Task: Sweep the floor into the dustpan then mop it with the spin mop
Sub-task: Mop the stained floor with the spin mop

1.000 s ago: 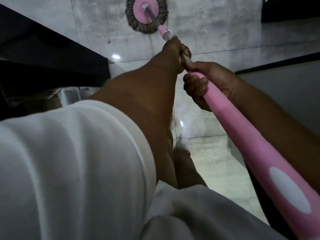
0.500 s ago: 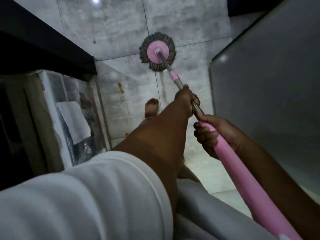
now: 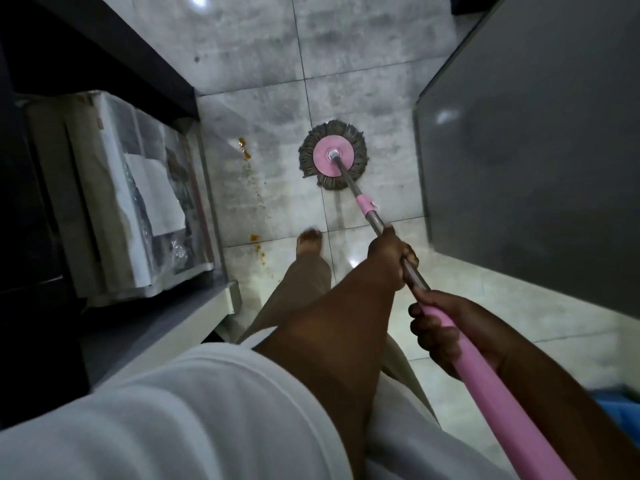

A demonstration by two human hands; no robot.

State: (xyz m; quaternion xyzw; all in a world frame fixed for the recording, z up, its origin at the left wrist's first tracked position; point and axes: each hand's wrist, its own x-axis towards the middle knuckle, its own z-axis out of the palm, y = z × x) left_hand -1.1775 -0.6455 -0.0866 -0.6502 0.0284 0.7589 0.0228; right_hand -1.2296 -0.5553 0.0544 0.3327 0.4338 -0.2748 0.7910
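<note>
Both our hands are wrapped around the spin mop handle (image 3: 377, 225). Our left hand (image 3: 389, 259) is further down, fingers curled tight on the bare metal part of the pole, though we only see the back of it and the fingertips peeking round the far side. Our right hand (image 3: 438, 332) is closer to us, fingers clamped around the start of the fat pink grip, which then runs off the bottom edge, so the top end is cut off.

Follow the pole out and the mop head (image 3: 333, 155) sits flat on the tiled floor (image 3: 374, 57), pink disc in the middle, grey strands all round, right on a grout line. Just left of it, not touching, there's a trail of orange-brown spots (image 3: 246, 152) running back toward our bare foot (image 3: 309, 241); can't tell what the stuff is.

On the left a low shelf (image 3: 194, 317) holds plastic-wrapped flat things (image 3: 138, 209), too dark and glary to make out. A grey panel (image 3: 533, 133) fills the right side, cut off by the edge. Our white sleeve (image 3: 156, 410) blocks most of the bottom left. There's a sliver of something blue (image 3: 620, 407) at the right edge, no idea what.
</note>
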